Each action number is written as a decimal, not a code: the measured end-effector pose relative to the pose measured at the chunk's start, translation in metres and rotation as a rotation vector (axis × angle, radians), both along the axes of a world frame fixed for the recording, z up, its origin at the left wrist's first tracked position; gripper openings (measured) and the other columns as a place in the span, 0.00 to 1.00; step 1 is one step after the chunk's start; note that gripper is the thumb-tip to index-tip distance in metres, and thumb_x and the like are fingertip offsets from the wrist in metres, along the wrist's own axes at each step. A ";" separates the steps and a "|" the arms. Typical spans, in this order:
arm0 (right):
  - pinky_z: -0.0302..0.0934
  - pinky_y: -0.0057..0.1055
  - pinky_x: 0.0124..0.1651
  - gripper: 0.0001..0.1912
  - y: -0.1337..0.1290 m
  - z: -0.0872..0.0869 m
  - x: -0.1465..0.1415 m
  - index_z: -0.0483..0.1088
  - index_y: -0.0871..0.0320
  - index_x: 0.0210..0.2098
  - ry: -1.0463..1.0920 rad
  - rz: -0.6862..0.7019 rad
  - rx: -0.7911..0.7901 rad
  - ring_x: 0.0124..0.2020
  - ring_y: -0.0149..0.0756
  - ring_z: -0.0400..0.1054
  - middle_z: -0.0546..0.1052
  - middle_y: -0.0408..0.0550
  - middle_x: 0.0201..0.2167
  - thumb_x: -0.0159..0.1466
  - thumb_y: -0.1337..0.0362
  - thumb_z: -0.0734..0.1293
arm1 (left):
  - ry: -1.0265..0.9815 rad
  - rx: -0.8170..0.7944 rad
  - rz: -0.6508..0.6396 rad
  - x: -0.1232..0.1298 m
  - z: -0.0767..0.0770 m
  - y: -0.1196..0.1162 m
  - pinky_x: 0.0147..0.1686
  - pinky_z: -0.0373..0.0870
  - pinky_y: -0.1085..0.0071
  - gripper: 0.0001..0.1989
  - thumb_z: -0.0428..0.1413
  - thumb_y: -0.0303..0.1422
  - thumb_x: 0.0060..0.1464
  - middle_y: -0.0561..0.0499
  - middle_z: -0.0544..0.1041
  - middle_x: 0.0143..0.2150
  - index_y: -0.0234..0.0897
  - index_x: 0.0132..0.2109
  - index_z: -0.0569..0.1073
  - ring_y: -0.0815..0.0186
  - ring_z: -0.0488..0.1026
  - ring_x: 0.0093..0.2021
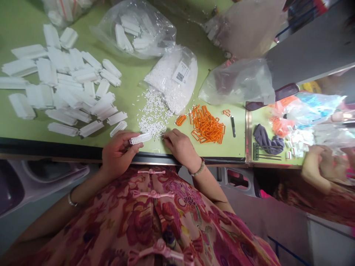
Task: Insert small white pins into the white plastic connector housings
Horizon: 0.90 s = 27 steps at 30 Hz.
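Observation:
Between the thumb and fingers of my left hand [119,151] is a white plastic piece with rows of small holes [140,138], tilted slightly. My right hand [181,147] rests at the near right edge of a heap of tiny white pegs [152,120]; its fingertips are pinched together, and whether they hold a peg is too small to tell. A similar white holed piece [118,128] lies just beyond my left hand. Orange plastic frames [208,125] are heaped to the right of my right hand.
White plastic pieces [66,81] lie piled at the left. Behind the pegs sits a clear bag of pegs [177,74], with another bag [138,29] holding white pieces. A dark slim tool [233,126] lies right of the orange heap. A co-worker's hands [318,166] are at the far right.

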State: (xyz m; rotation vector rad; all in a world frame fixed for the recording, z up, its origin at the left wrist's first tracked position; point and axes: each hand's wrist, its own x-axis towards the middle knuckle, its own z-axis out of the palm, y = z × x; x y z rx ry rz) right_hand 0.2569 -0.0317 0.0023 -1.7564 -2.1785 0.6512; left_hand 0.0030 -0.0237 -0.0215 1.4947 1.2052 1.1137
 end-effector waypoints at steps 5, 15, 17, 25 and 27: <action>0.68 0.32 0.41 0.04 -0.002 0.005 0.001 0.76 0.56 0.37 0.313 -0.105 -0.025 0.33 0.35 0.71 0.78 0.45 0.33 0.67 0.70 0.70 | 0.064 -0.002 -0.041 -0.001 0.001 0.000 0.34 0.82 0.70 0.10 0.64 0.37 0.64 0.47 0.82 0.47 0.40 0.50 0.82 0.66 0.82 0.35; 0.70 0.37 0.42 0.05 0.000 0.002 -0.045 0.78 0.52 0.42 0.595 -0.049 0.112 0.39 0.38 0.70 0.78 0.49 0.40 0.73 0.60 0.70 | 0.190 0.088 -0.104 -0.001 0.006 0.003 0.37 0.79 0.71 0.10 0.62 0.38 0.64 0.50 0.83 0.42 0.40 0.48 0.82 0.65 0.80 0.35; 0.70 0.38 0.44 0.04 0.002 -0.002 -0.048 0.78 0.52 0.43 0.561 -0.030 0.100 0.41 0.39 0.70 0.77 0.48 0.40 0.74 0.61 0.70 | 0.177 0.102 -0.106 -0.001 0.006 0.003 0.36 0.79 0.71 0.09 0.62 0.37 0.64 0.50 0.83 0.42 0.40 0.48 0.82 0.66 0.79 0.34; 0.71 0.39 0.48 0.05 0.002 0.009 -0.049 0.77 0.54 0.41 0.524 0.012 0.059 0.43 0.40 0.72 0.78 0.49 0.40 0.74 0.63 0.68 | 0.275 0.197 -0.128 -0.003 -0.002 0.001 0.41 0.81 0.67 0.10 0.59 0.36 0.66 0.47 0.86 0.44 0.41 0.49 0.83 0.62 0.82 0.38; 0.71 0.38 0.48 0.04 0.002 0.012 -0.047 0.78 0.54 0.43 0.515 -0.010 0.002 0.44 0.40 0.72 0.79 0.50 0.42 0.73 0.63 0.69 | 0.297 0.225 -0.144 -0.003 -0.003 0.001 0.45 0.82 0.65 0.10 0.58 0.36 0.67 0.47 0.86 0.45 0.41 0.49 0.83 0.59 0.83 0.42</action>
